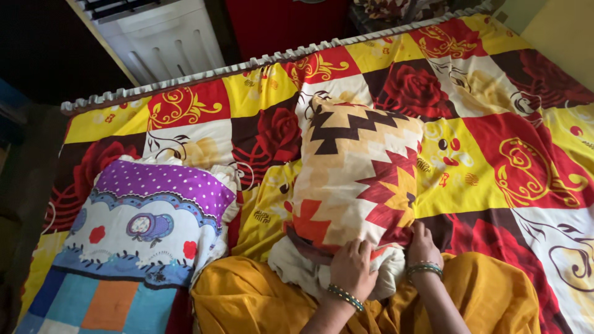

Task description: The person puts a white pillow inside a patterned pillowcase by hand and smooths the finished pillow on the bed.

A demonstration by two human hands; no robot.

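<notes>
Both hands at the pillow's near, open end.
We clamp left hand (351, 267) and right hand (424, 244) on the cover (356, 179); pillow (303, 269) runs lengthwise away up the bed (495, 161).

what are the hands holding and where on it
Both hands grip the patterned pillow at its near, open end: the left hand on the cover's edge over the white inner pillow, the right hand at the near right corner.

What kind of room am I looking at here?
Most likely a home bedroom: a bed spread with a patchwork rose-print bedsheet, two pillows on it, and hands working one pillow's open end.
</notes>
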